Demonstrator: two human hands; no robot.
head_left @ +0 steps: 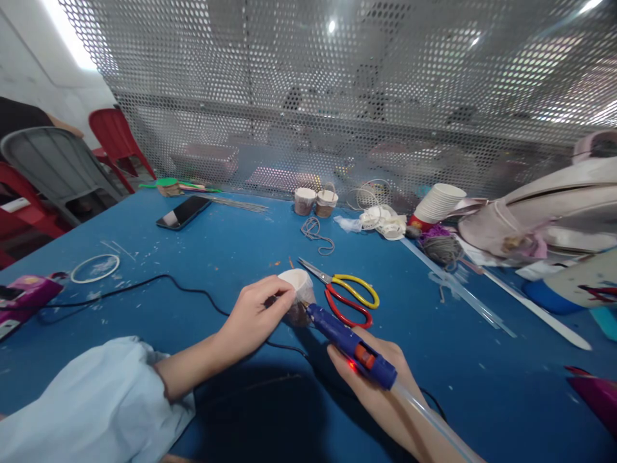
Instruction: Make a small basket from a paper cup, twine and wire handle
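My left hand [263,314] is closed on a small paper cup [297,281], white inside with a brownish wrapped lower side. The cup tilts, and its far wall is partly hidden by my fingers. In my right hand [373,366] is a blue hot glue gun [340,331] with a red light lit and a clear glue stick [429,415] out of its back. Its nozzle meets or nearly meets the cup's side; I cannot tell if it touches. Just beyond the cup lie scissors [344,292] with one yellow and one red handle.
Two small wrapped cups [305,202] stand at the back beside grey cord [315,235]. A phone [183,212] lies back left, a white ring [95,268] nearer. Stacked paper cups [438,202], grey yarn [441,249] and clear glue sticks [457,289] are right. A black cable [193,288] crosses the blue table.
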